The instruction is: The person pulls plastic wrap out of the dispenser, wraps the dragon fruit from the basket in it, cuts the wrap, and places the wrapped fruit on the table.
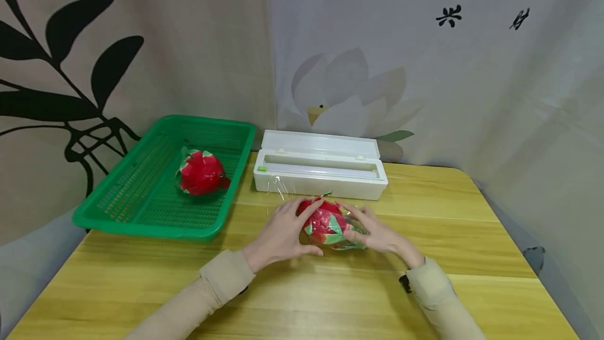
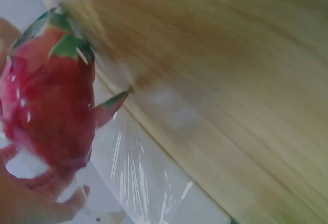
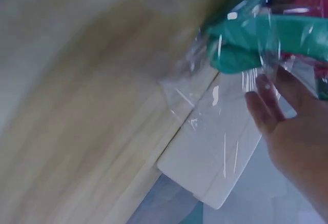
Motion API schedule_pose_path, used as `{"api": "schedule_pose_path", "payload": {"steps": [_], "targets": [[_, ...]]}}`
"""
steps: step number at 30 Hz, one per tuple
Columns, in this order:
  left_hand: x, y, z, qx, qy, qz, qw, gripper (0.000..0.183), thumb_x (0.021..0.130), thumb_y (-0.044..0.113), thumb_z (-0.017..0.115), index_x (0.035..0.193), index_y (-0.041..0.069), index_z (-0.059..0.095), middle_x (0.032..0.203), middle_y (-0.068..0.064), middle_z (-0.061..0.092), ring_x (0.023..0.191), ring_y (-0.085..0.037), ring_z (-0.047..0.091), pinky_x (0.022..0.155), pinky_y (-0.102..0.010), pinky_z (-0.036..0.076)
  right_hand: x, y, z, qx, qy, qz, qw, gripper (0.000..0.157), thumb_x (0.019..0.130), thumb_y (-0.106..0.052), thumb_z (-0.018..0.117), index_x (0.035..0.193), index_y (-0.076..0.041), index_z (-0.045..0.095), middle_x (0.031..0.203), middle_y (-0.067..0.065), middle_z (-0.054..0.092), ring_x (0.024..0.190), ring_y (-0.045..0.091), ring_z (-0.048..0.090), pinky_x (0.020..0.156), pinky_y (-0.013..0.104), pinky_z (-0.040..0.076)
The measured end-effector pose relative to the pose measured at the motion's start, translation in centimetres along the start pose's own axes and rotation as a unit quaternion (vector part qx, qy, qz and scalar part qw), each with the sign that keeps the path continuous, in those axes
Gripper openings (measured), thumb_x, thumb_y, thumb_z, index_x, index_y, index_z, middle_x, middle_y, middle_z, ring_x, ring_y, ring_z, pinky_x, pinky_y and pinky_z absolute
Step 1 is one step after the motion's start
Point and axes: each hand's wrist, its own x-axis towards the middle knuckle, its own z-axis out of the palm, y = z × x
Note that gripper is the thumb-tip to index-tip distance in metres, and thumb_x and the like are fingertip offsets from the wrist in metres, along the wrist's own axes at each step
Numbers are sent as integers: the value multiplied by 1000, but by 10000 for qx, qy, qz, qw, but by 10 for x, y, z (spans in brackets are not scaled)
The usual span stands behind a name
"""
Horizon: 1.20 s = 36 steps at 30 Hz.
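A red dragon fruit [image 1: 324,223] with green-tipped scales lies partly wrapped in clear plastic film near the table's middle. My left hand [image 1: 285,232] curves around its left side, fingers over the top and thumb low at the near side. From the right, my right hand [image 1: 379,232] holds it with forefinger on top and thumb lower down, at the bunched film [image 3: 197,60]. A loose sheet of film [image 2: 130,175] shows in the left wrist view. Another dragon fruit [image 1: 202,173] sits in the green basket [image 1: 155,231].
Behind the wrapped fruit stands a white film dispenser box [image 1: 325,189], its lid [image 1: 321,143] raised and the film roll [image 1: 323,170] visible inside. The basket is at the left on the wooden table [image 1: 453,224]. A printed curtain [image 1: 424,93] hangs behind.
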Motion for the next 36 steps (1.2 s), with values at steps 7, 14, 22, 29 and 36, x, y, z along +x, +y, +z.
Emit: {"api": "schedule_pose_path", "payload": {"steps": [7,14,22,29,36], "targets": [[11,-1,12,377,162,-210,9989,101,65,57,80,145,14,35,134,-20,47,119,-37,53,100,-54,44,10,8,-5,432,-60,32,9990,66,99,-38,47,153,-19,16,143,21,44,127,38,47,100,57,42],[22,-6,13,315,251,-487,9980,102,65,61,77,143,10,36,123,-16,56,112,-31,57,94,-50,49,21,16,1,659,752,-222,9947,51,99,-30,49,146,-16,33,146,16,39,123,36,50,93,49,49],[24,-8,14,-58,276,-730,9969,98,66,59,79,138,5,40,127,-18,57,111,-34,59,93,-49,50,26,15,2,-9,1200,-201,9926,38,100,-31,45,135,-17,51,137,13,52,126,37,48,100,63,39],[26,-9,13,-67,375,-674,9970,96,65,58,80,136,4,44,117,-18,63,97,-31,65,84,-43,56,28,13,-4,-74,1029,-29,9947,38,101,-35,43,133,-18,53,137,11,54,128,35,48,104,60,37],[31,-12,13,-333,155,-847,9957,97,66,58,79,138,5,42,111,-16,67,92,-28,66,79,-39,57,32,14,-7,13,808,119,9967,42,101,-38,41,134,-16,52,134,11,57,124,34,52,101,56,42]]}}
